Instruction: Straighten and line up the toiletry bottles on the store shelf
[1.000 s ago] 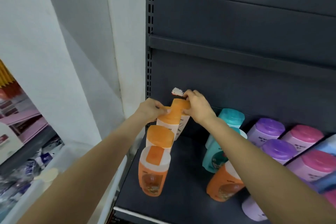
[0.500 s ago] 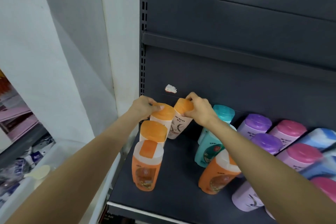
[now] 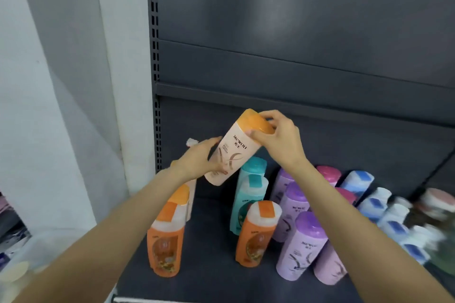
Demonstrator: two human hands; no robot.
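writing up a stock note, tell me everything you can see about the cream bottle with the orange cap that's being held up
The cream bottle looks like smooth plastic, pale peach with an orange cap at its top end. Dark lettering and brown curved strokes mark its front. It is lifted off the shelf and tilted, cap up and to the right, base down and left, in front of the dark back panel. The right hand grips the cap end; the left hand holds the lower body. It hangs above the standing orange and teal bottles, seemingly apart from them.

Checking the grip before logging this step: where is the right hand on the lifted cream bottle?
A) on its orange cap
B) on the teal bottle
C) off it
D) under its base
A: the right hand curls round the orange cap of the tilted cream bottle.
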